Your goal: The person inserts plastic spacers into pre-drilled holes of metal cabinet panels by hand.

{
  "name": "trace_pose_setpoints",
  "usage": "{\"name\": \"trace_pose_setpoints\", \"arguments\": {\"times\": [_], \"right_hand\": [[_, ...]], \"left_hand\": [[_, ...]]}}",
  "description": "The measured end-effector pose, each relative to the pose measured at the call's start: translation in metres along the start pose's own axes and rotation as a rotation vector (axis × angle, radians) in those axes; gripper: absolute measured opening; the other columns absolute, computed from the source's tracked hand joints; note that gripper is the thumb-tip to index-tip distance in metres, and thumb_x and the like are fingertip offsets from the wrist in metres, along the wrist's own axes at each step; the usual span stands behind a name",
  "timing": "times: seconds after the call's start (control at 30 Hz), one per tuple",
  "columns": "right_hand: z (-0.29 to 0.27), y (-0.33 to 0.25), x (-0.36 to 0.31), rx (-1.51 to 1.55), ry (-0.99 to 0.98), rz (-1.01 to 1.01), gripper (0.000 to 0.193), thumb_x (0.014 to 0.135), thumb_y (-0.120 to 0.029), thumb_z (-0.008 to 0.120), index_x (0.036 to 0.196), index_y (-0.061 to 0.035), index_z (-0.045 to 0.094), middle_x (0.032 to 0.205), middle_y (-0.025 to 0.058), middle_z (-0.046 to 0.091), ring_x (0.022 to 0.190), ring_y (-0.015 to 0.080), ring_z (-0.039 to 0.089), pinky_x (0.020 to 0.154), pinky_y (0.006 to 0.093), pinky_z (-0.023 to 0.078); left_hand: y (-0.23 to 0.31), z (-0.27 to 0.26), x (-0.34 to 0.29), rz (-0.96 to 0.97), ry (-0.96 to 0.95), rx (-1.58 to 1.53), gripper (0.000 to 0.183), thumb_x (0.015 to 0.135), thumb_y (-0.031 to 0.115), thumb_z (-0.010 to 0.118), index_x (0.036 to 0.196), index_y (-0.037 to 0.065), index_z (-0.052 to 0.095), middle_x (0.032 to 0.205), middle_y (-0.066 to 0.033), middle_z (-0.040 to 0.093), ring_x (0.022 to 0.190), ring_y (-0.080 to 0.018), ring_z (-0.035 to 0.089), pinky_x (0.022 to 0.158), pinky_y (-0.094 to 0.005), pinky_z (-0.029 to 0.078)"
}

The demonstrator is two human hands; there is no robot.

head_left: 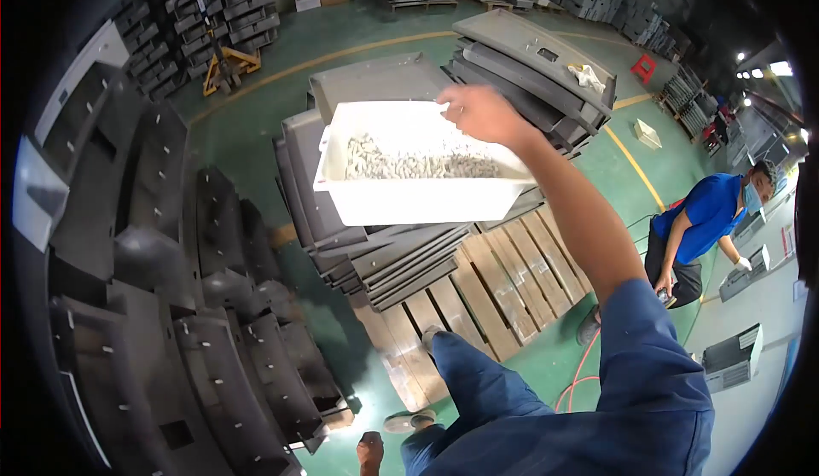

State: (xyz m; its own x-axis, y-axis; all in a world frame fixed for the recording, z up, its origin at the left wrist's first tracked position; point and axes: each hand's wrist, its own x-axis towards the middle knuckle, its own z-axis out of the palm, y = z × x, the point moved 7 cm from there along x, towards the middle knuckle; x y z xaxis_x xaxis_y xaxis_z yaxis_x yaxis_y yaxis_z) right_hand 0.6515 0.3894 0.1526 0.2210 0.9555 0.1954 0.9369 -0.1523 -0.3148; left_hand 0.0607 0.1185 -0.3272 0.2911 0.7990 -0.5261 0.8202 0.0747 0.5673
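Right hand (482, 113) over white bin (426, 203), left hand (369, 450) low, can't tell either's grip; many small parts (409, 164) left inside, panels (414, 264) stacked beneath.

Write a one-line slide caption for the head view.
Right hand at the far rim of a white bin of small pieces, on stacked grey panels.

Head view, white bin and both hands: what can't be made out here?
Right hand: head view; blur and glare hide whether it holds anything.
Small pieces in the white bin: head view; glare and small size hide their exact shape.
Left hand: head view, near the lower edge; too small to show whether it holds anything.
Stack of dark panels: head view; the bin hides part of its top.
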Motion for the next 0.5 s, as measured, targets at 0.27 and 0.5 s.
{"name": "trace_pose_setpoints", "arguments": {"times": [0.27, 0.5], "right_hand": [[0.122, 0.105, -0.015, -0.184, -0.766, 0.372, 0.022, 0.082, -0.016, 0.058, 0.095, 0.0016, 0.058, 0.093, 0.0164, 0.061, 0.076, 0.0260, 0.063, 0.060, 0.0361, 0.052], [0.113, 0.095, -0.017, 0.481, -0.699, 0.397, 0.016, 0.081, -0.007, 0.049, 0.086, 0.0029, 0.060, 0.076, 0.0109, 0.059, 0.064, 0.0182, 0.062, 0.057, 0.0296, 0.052]], "left_hand": [[0.059, -0.001, 0.001, -0.320, -0.108, -0.734, 0.019, 0.082, 0.009, 0.057, 0.099, 0.000, 0.056, 0.083, -0.0106, 0.063, 0.068, -0.0189, 0.063, 0.058, -0.0278, 0.051], [0.060, -0.003, 0.038, -0.289, -0.202, -0.566, 0.019, 0.083, 0.011, 0.054, 0.097, 0.000, 0.057, 0.077, -0.0093, 0.063, 0.065, -0.0161, 0.062, 0.057, -0.0257, 0.049]]}}
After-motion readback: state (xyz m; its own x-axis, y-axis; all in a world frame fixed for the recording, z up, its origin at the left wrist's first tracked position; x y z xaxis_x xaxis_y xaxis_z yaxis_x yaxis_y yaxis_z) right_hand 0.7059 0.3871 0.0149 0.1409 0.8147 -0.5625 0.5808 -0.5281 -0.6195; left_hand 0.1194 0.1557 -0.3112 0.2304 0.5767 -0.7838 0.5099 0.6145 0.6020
